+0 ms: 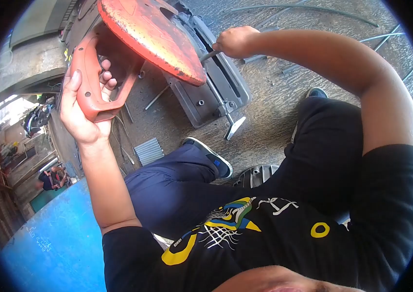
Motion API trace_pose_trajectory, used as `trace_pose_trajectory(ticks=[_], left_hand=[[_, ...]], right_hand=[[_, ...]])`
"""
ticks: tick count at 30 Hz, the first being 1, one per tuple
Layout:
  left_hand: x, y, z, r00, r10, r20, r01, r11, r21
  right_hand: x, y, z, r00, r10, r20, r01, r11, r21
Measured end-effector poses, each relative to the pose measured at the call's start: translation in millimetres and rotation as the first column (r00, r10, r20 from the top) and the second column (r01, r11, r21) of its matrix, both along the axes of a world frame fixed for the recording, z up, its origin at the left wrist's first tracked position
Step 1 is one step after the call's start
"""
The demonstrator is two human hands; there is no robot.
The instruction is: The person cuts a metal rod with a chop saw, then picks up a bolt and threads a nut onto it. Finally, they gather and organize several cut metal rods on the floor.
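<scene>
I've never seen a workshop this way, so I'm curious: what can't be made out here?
Head view, all:
Guard: far end cut off by the top edge.
Handle: partly covered by the left hand.
Rod: one end hidden in the right hand.
Writing on the blue surface: too small.
Distant person: too small for detail.

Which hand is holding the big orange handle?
The left hand: its fingers curl around the orange handle. The right hand is different because it grips a thin, dark rod instead.
</scene>
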State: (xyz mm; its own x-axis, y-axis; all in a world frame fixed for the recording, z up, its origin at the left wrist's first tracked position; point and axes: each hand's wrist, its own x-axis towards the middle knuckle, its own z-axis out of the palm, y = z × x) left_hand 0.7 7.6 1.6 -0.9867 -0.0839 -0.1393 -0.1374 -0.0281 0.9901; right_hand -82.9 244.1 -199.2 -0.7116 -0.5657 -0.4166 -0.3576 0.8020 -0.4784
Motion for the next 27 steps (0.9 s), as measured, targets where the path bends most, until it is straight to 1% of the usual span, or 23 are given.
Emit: trace_pose_trajectory(ticks=[3, 5, 6, 8, 12, 15, 17, 20, 23, 24, 27], left_hand=[[0.5, -2.7, 0.0, 1.0, 0.003, 0.007, -0.003, 1.0, -0.002], [0.8, -4.9, 0.0, 0.998, -0.064, 0.009, 0.064, 0.997, -0.031], [0.5, -3.2, -0.4, 0.998, -0.066, 0.008, 0.066, 0.997, -0.03], [0.5, 1.6, -0.7, 1.0, -0.003, 0.0, 0.003, 1.0, 0.005], [0.7, 1.8, -0.2, 1.0, -0.001, 0.0, 0.001, 1.0, 0.002], [-0.4, 0.6, 0.0, 1.0, -0.01, 0.006, 0.009, 1.0, 0.012], [0.2, 2.4, 0.0, 1.0, -0.008, 0.002, 0.008, 1.0, 0.005], [0.7, 3.1, -0.2, 1.0, 0.003, 0.008, -0.003, 1.0, 0.008], [0.7, 1.4, -0.3, 0.999, -0.035, 0.014, 0.034, 0.999, 0.012], [0.4, -0.6, -1.3, 0.999, -0.03, 0.018, 0.03, 0.999, 0.018], [0.0, -2.3, -2.4, 0.999, -0.024, 0.023, 0.023, 0.999, 0.042]], right_hand=[[-4.7, -1.6, -5.4, 1.0, 0.001, -0.005, -0.001, 1.0, -0.024], [-8.9, -1.6, -3.6, 0.998, 0.058, -0.009, -0.057, 0.998, 0.016], [-9.1, -1.3, -2.8, 0.998, 0.056, -0.009, -0.055, 0.998, 0.017], [-8.6, -0.6, -1.0, 0.999, 0.049, -0.019, -0.048, 0.999, 0.019], [-7.1, -0.3, -3.5, 0.999, 0.031, -0.018, -0.03, 0.999, 0.01], [-4.3, 2.1, -0.4, 0.996, 0.072, -0.055, -0.072, 0.997, 0.008], [-0.5, 5.9, 6.2, 0.997, 0.069, -0.033, -0.072, 0.993, -0.096], [0.9, 8.7, 21.0, 0.992, 0.096, -0.08, -0.105, 0.988, -0.114], [-0.3, 11.0, 24.4, 0.992, 0.11, -0.066, -0.116, 0.989, -0.089], [-1.6, 7.7, 20.3, 0.993, 0.096, -0.062, -0.099, 0.994, -0.04], [-6.4, 9.2, 10.0, 0.995, 0.09, -0.042, -0.092, 0.994, -0.06]])
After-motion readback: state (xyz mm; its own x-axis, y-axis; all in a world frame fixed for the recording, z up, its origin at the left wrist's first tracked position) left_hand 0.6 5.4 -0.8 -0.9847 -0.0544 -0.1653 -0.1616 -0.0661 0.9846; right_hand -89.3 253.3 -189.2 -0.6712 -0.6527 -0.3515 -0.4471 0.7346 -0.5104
